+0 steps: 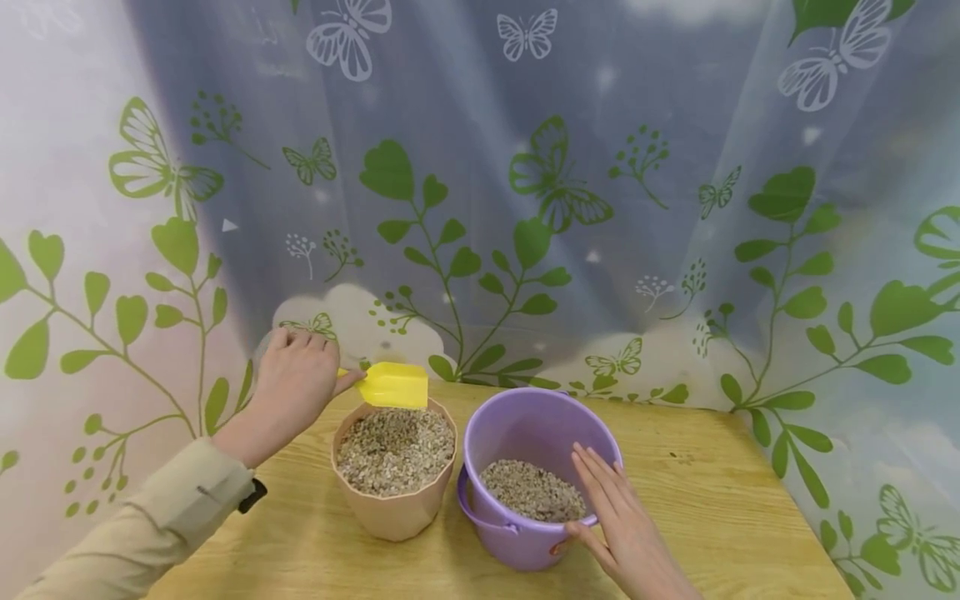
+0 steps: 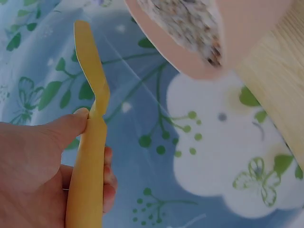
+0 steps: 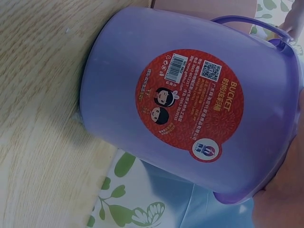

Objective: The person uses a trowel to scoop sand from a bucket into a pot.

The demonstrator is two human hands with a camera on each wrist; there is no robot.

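Observation:
My left hand (image 1: pixel 298 371) grips the handle of a small yellow shovel (image 1: pixel 397 386), its thumb lying along the neck. The shovel's blade hovers over the back rim of a peach-coloured flowerpot (image 1: pixel 397 515); no gravel shows on it. Pale gravel (image 1: pixel 390 462) fills the pot nearly to the top. To the right stands a purple bucket (image 1: pixel 517 546) with a lower layer of gravel (image 1: pixel 532 490) inside. Against the bucket's right rim rests my right hand (image 1: pixel 626 525), fingers straight. In the right wrist view a red round label (image 3: pixel 190 99) covers part of the bucket's side.
Pot and bucket stand close together on a wooden table (image 1: pixel 705 508). The bucket's handle (image 1: pixel 468 508) hangs down on its left side. Behind the table hangs a curtain (image 1: pixel 480 208) printed with leaves and butterflies.

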